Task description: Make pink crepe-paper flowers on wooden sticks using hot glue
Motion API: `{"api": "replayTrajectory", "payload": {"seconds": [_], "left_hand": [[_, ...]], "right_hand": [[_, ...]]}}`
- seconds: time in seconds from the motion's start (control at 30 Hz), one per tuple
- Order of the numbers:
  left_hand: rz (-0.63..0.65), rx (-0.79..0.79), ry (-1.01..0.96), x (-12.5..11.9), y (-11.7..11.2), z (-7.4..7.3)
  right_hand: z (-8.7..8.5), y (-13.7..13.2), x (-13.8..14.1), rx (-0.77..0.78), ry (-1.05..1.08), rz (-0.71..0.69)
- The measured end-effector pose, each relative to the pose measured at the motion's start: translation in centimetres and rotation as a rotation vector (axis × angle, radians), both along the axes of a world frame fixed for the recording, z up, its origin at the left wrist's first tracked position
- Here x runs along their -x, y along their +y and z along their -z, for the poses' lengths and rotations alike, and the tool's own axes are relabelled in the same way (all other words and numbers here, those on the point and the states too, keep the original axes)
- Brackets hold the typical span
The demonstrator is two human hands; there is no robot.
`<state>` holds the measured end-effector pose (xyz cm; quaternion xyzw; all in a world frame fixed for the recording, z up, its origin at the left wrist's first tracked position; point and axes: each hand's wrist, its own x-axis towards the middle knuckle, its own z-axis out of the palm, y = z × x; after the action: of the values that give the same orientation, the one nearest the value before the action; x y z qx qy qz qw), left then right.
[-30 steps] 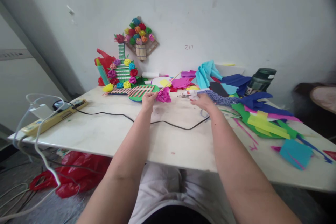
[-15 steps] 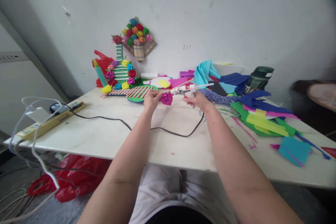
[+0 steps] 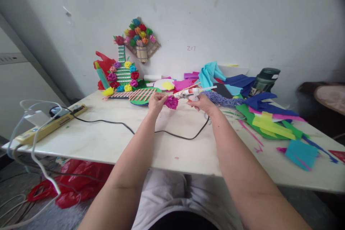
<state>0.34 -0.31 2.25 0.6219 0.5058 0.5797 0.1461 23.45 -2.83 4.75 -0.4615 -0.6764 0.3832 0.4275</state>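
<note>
My right hand (image 3: 201, 102) is closed round a white hot glue gun (image 3: 193, 94), a glue stick (image 3: 208, 88) poking out of its back end. Its nozzle points left, at a magenta paper flower (image 3: 171, 102). The fingers of my left hand (image 3: 157, 101) pinch that flower from the left, above the table; the exact spot they grip is partly hidden. Just behind my left hand lies a green guitar-shaped piece (image 3: 142, 95) with pale sticks across it. A thin wooden stick (image 3: 192, 87) shows behind the glue gun.
A black cord (image 3: 175, 136) crosses the white table (image 3: 88, 140) toward a power strip (image 3: 51, 125) at the left. A flower-trimmed guitar craft (image 3: 124, 73) leans on the wall. Crepe paper (image 3: 272, 125), purple twine (image 3: 222, 99) and a dark bottle (image 3: 265, 81) are at the right.
Both hands stay nearly in place. The glue gun has tilted and shifted slightly left against the magenta flower, and the whole view has drifted a little.
</note>
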Motion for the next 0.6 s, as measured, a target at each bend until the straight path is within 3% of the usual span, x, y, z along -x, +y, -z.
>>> {"api": "replayTrajectory", "payload": {"seconds": [0.27, 0.6], "left_hand": [[0.017, -0.035, -0.031, 0.0, 0.3, 0.2], [-0.010, 0.018, -0.013, -0.2, 0.1, -0.2]], "right_hand": [[-0.4, -0.3, 0.1, -0.099, -0.155, 0.056], [0.4, 0.7, 0.3, -0.219, -0.216, 0.084]]}}
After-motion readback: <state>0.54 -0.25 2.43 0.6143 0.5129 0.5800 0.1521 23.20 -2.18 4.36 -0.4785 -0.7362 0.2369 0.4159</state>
